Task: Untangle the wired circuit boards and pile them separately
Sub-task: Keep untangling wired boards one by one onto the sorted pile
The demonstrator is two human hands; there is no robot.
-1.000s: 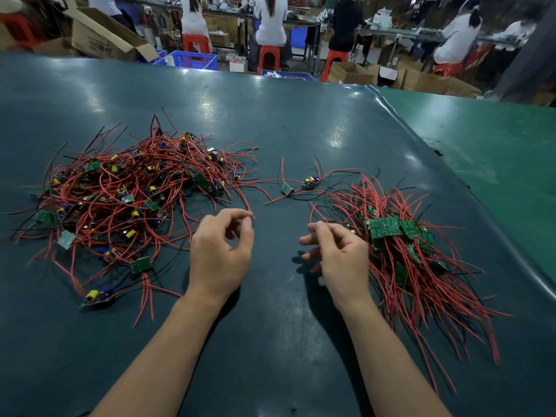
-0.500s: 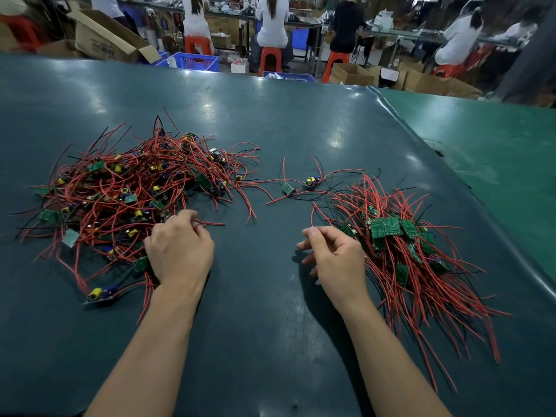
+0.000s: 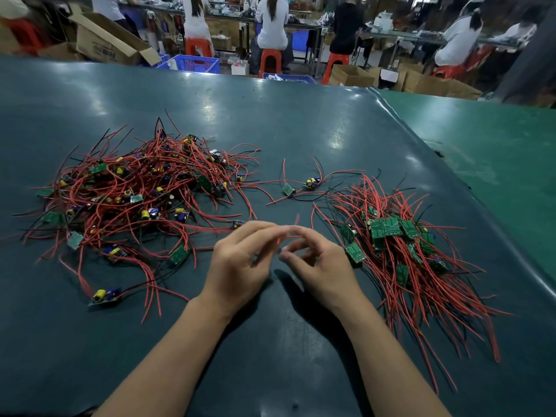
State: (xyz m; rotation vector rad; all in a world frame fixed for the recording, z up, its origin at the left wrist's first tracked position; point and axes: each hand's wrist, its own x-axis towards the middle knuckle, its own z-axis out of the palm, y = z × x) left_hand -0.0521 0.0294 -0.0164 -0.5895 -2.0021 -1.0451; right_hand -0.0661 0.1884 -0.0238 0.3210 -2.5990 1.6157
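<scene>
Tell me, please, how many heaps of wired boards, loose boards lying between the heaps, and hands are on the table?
Heaps of wired boards: 2, tangled heap and sorted heap
Loose boards between heaps: 2
Hands: 2, left hand, right hand
Total: 6

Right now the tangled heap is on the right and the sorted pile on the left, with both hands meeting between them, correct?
No, the sides are swapped. The head view shows the tangled heap left and the sorted pile right. The left hand and right hand do meet between them.
</scene>
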